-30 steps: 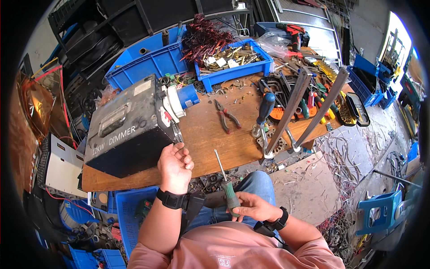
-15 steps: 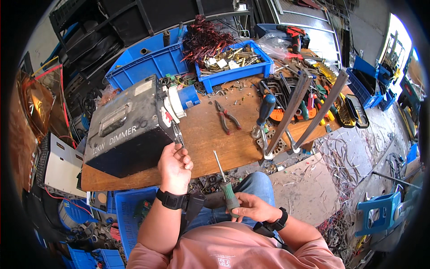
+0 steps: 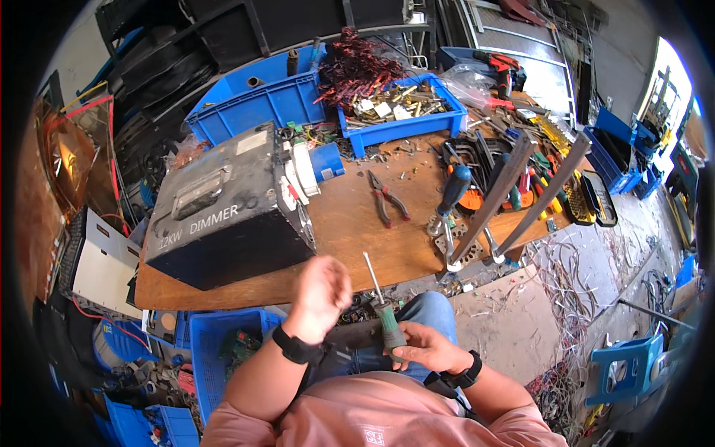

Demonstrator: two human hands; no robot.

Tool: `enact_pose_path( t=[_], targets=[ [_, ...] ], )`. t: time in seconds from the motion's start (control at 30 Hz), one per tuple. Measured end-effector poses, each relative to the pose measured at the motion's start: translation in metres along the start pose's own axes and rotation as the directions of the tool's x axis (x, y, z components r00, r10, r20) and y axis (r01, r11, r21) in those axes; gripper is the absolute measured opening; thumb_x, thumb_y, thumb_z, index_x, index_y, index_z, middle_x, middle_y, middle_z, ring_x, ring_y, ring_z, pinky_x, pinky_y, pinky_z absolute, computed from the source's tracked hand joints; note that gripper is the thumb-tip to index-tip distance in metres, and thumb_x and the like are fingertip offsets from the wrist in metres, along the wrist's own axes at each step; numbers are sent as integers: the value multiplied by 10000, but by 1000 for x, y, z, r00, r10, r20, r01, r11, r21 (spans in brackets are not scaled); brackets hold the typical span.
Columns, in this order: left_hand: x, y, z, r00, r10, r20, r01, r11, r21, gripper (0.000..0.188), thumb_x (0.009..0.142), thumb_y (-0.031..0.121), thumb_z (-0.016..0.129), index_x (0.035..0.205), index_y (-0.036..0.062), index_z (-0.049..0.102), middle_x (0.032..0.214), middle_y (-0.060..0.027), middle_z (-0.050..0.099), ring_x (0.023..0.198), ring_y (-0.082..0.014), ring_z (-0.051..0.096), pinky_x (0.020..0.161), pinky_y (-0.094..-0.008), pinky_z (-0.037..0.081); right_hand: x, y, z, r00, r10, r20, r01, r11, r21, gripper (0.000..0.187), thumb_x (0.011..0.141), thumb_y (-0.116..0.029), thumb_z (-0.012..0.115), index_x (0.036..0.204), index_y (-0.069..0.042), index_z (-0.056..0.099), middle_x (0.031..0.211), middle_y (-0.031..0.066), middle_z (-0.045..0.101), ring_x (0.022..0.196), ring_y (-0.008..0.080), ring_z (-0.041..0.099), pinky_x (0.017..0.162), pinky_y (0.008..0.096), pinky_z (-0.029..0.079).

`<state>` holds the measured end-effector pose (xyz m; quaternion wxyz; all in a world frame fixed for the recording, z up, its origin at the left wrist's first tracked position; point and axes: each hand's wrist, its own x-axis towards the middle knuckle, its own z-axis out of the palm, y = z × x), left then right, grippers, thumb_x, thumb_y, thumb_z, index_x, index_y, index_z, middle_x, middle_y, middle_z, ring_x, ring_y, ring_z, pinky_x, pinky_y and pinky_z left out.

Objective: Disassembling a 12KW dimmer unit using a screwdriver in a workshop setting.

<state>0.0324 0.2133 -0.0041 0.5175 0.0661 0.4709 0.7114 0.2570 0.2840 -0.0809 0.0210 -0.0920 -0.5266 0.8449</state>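
Observation:
My right hand (image 3: 428, 348) holds a screwdriver (image 3: 389, 324) by its green handle, over my lap with the metal shaft pointing up. Just off the front edge of the wooden table is my left hand (image 3: 320, 294), apart from everything around it. Motion smears its fingers; they look curled, and I cannot make out anything in them. Beyond it, to the left, sits a black box-shaped electrical unit (image 3: 223, 216) with a handle on top. From its right side sticks a white and blue round connector (image 3: 313, 167). Pliers with dark red grips (image 3: 386, 200) lie on the tabletop.
Two upright metal bars (image 3: 495, 197) and a blue-handled tool (image 3: 453, 190) stand at the table's (image 3: 350, 238) right front. A blue bin of metal parts (image 3: 402, 123) is at the back. Hand tools crowd the right side; a blue basket (image 3: 212, 350) sits below left.
My left hand has moved right and toward me, away from the black unit's corner. My right hand still holds the screwdriver, nearly unmoved. The view has shifted slightly.

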Motion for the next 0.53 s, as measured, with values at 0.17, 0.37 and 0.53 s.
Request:
enact_pose_path(
  t=[0.17,0.37,0.53],
  targets=[
    [-28,-6,-22,886,-412,214,277,839,468,320,931,246,462,708,42,567,542,-84,526,437,-166,479,402,-268,362,-7,2,0,996,-25,-84,28,999,27,317,933,-128,591,1185,25,474,994,80,621,802,134,619,680,259,528],
    [-32,108,36,954,246,170,-296,853,430,255,919,255,537,797,34,573,593,-73,558,436,-132,504,384,-251,360,-4,5,1,993,-5,-119,9,1000,28,300,931,-126,595,1172,13,483,1020,87,621,818,145,625,695,268,536],
    [-22,204,39,827,556,82,-551,774,312,577,922,500,526,1248,31,450,854,-95,630,567,-161,564,469,-258,407,-2,2,11,997,-52,-49,51,999,-15,369,929,-152,604,1236,1,467,1053,85,623,854,147,626,724,276,537]
  ],
)
